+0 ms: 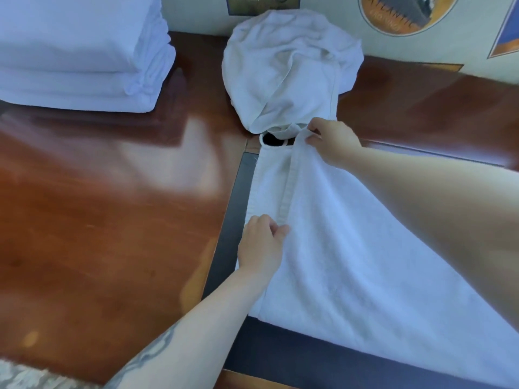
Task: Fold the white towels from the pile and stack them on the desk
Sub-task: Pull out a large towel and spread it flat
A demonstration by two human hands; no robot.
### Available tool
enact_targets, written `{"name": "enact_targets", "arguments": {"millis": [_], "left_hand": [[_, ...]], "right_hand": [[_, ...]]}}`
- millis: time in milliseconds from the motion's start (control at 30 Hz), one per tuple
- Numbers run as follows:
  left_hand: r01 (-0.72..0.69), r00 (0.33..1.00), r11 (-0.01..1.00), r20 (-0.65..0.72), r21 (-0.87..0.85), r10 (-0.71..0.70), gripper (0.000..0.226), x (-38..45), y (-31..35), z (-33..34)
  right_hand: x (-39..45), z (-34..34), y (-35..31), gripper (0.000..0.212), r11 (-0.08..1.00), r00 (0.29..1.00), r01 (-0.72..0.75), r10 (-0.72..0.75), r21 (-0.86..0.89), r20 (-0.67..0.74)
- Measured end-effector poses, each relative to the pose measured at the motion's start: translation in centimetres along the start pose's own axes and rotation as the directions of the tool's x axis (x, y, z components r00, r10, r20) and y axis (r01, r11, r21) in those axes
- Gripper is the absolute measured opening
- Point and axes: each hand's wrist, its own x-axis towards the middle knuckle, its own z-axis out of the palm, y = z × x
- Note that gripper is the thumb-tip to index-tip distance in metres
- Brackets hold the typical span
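Note:
A white towel (pixel 345 254) lies spread over the dark pad (pixel 236 209) on the brown wooden desk (pixel 98 220). My left hand (pixel 261 245) pinches the towel's near left edge. My right hand (pixel 328 141) pinches the same hemmed edge farther back, close to the pile. A crumpled pile of white towels (pixel 286 68) sits against the wall at the back centre. A stack of folded white towels (pixel 81 51) stands at the back left of the desk.
The wall behind the desk carries stickers, among them a round orange one (pixel 404 15). A dark round hole in the desk (pixel 273 139) shows just below the pile. A patterned cloth edge (pixel 28 374) is at the bottom left corner.

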Motion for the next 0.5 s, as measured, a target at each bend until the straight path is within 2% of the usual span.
{"name": "enact_targets", "arguments": {"millis": [67,133,267,367,400,500], "left_hand": [[-0.021,0.999,1.0,-0.03,-0.009,0.021,0.024,-0.1,-0.2,0.1],[-0.044,0.999,0.999,-0.028,-0.008,0.044,0.033,-0.2,-0.3,0.2],[-0.013,0.999,0.998,-0.045,0.057,0.015,0.032,0.0,0.1,0.3],[0.011,0.999,0.993,-0.048,0.122,-0.005,0.024,0.3,0.6,0.7],[0.015,0.999,0.992,-0.048,0.122,-0.009,0.024,0.3,0.6,0.7],[-0.003,0.998,0.992,-0.06,0.123,0.011,0.023,0.0,0.3,0.5]], "right_hand": [[0.5,1.0,0.0,0.02,0.992,0.998,0.026,-0.032,-0.127,-0.049],[1.0,1.6,-0.3,0.018,0.996,0.999,-0.014,0.009,-0.093,-0.054],[0.3,2.5,-0.4,0.017,0.971,0.987,-0.145,0.156,0.188,-0.043],[-2.8,3.3,-0.6,0.04,0.877,0.992,-0.114,0.125,0.468,0.008],[-4.2,3.5,-0.5,0.044,0.873,0.995,-0.071,0.099,0.482,-0.033],[-9.1,5.2,-1.0,0.041,0.95,0.96,0.029,0.06,0.311,-0.273]]}}
